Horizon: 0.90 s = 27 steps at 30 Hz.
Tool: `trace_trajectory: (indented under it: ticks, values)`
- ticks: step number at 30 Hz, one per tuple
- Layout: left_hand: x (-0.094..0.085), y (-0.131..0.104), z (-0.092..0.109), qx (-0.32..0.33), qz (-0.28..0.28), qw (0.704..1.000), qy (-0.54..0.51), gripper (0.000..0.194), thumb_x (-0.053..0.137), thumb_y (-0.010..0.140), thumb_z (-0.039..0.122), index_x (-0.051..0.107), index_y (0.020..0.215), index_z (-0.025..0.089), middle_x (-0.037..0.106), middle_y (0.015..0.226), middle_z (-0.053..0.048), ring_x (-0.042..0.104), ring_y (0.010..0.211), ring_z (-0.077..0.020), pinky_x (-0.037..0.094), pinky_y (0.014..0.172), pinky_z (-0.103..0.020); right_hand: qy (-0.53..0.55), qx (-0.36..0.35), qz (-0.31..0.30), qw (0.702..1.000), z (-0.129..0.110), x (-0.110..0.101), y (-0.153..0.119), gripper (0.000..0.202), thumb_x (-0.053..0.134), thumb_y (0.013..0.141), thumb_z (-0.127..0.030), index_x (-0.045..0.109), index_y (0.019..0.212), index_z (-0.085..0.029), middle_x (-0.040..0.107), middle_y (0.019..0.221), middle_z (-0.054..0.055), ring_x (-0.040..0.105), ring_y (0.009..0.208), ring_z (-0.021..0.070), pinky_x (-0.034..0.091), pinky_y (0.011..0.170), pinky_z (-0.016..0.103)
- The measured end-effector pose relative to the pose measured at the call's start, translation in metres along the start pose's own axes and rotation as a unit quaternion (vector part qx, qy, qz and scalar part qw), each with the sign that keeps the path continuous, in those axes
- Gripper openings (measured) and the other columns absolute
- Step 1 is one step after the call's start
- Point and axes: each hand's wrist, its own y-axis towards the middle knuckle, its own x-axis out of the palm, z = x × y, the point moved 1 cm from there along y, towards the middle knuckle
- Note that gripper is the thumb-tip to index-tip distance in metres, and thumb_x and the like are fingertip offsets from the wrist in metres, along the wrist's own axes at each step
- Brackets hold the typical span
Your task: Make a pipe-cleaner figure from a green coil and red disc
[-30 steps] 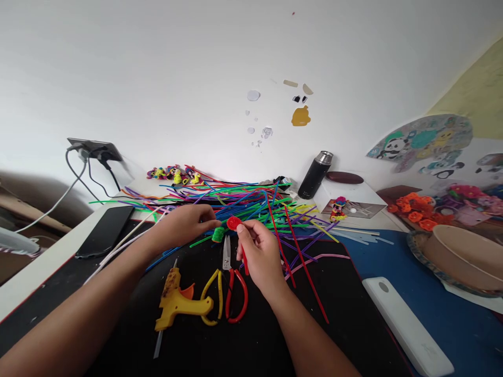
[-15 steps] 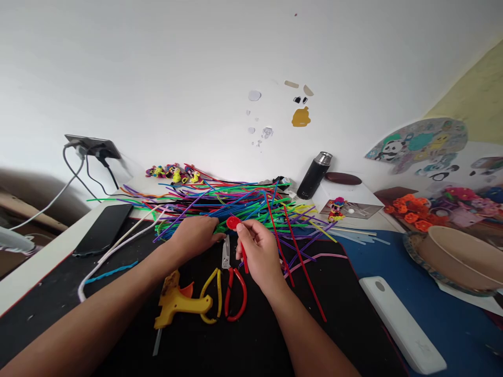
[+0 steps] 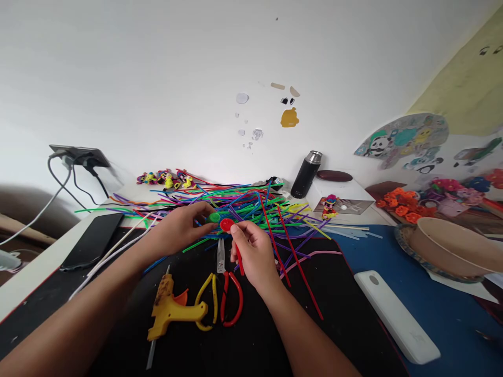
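Note:
My right hand [image 3: 255,254] pinches a red pipe cleaner [image 3: 227,225] whose end is wound into a flat round coil, with a straight tail running down past the fingers. Close by on the left, the fingertips of my left hand [image 3: 186,228] are closed around a small green pipe cleaner coil [image 3: 213,217]. The two coils are almost side by side; whether they touch I cannot tell. Behind both hands spreads a heap of pipe cleaners [image 3: 251,212] in many colours. Below the hands lie pliers [image 3: 220,264] with one yellow and one red handle.
A yellow glue gun [image 3: 173,309] lies left of the pliers on the black mat [image 3: 236,351]. Further left is a black phone [image 3: 92,241]. A black flask [image 3: 306,175], a white box [image 3: 340,196], a white oblong device [image 3: 396,317] and a bowl [image 3: 451,246] stand or lie rightward.
My left hand has come back from the heap with the green coil between its fingers, beside the red one. The view has shifted slightly, while my right hand keeps its hold.

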Motion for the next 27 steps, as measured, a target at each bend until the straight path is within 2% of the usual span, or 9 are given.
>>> trace_trajectory:
  ticks: [4, 6, 9, 11, 18, 27]
  values:
    - [-0.009, -0.006, 0.010, 0.008, 0.029, 0.999, -0.044, 0.046, 0.067, 0.094, 0.057, 0.071, 0.125, 0.023, 0.080, 0.097, -0.005, 0.073, 0.087, -0.0251, 0.055, 0.077, -0.033, 0.025, 0.014, 0.001, 1.000, 0.000, 0.000, 0.001, 0.043, 0.076, 0.092, -0.062, 0.065, 0.085, -0.021, 0.055, 0.054, -0.007, 0.052, 0.044, 0.0118, 0.041, 0.047, 0.024]
    - [-0.007, -0.007, 0.012, 0.018, 0.032, 0.998, -0.044, 0.047, 0.068, 0.095, 0.055, 0.071, 0.130, 0.024, 0.081, 0.104, -0.006, 0.074, 0.091, -0.0260, 0.056, 0.079, -0.033, 0.035, 0.022, -0.001, 0.999, 0.001, 0.000, 0.001, 0.044, 0.077, 0.091, -0.064, 0.066, 0.086, -0.021, 0.054, 0.054, -0.007, 0.052, 0.044, 0.0117, 0.041, 0.047, 0.024]
    - [-0.002, -0.008, 0.012, 0.036, 0.021, 0.999, -0.024, 0.037, 0.069, 0.095, 0.048, 0.074, 0.124, 0.025, 0.082, 0.116, -0.006, 0.075, 0.098, -0.0263, 0.057, 0.086, -0.034, 0.044, 0.025, -0.003, 0.999, 0.002, 0.000, 0.001, 0.046, 0.077, 0.090, -0.064, 0.066, 0.086, -0.021, 0.055, 0.054, -0.007, 0.052, 0.043, 0.0113, 0.039, 0.045, 0.023]
    - [0.001, -0.008, 0.014, 0.040, 0.019, 0.999, -0.010, 0.034, 0.069, 0.095, 0.044, 0.076, 0.122, 0.025, 0.082, 0.116, -0.005, 0.076, 0.097, -0.0261, 0.057, 0.087, -0.034, 0.048, 0.025, -0.003, 0.999, 0.003, 0.000, 0.001, 0.045, 0.077, 0.090, -0.064, 0.066, 0.086, -0.021, 0.055, 0.054, -0.007, 0.052, 0.043, 0.0112, 0.039, 0.045, 0.023]
    - [0.005, -0.011, 0.023, 0.056, 0.011, 0.998, -0.016, 0.039, 0.069, 0.096, 0.047, 0.075, 0.129, 0.027, 0.083, 0.124, -0.006, 0.078, 0.104, -0.0289, 0.060, 0.094, -0.037, 0.067, 0.031, -0.001, 0.997, 0.003, 0.001, 0.001, 0.043, 0.078, 0.089, -0.061, 0.065, 0.084, -0.021, 0.054, 0.052, -0.008, 0.051, 0.042, 0.0107, 0.042, 0.045, 0.023]
    - [0.007, -0.013, 0.025, 0.063, 0.005, 0.998, -0.020, 0.039, 0.066, 0.098, 0.047, 0.075, 0.130, 0.028, 0.082, 0.125, -0.006, 0.078, 0.105, -0.0282, 0.059, 0.088, -0.034, 0.063, 0.028, 0.000, 0.998, 0.002, 0.002, 0.001, 0.042, 0.078, 0.089, -0.060, 0.064, 0.082, -0.021, 0.053, 0.051, -0.009, 0.052, 0.040, 0.0107, 0.040, 0.043, 0.022]
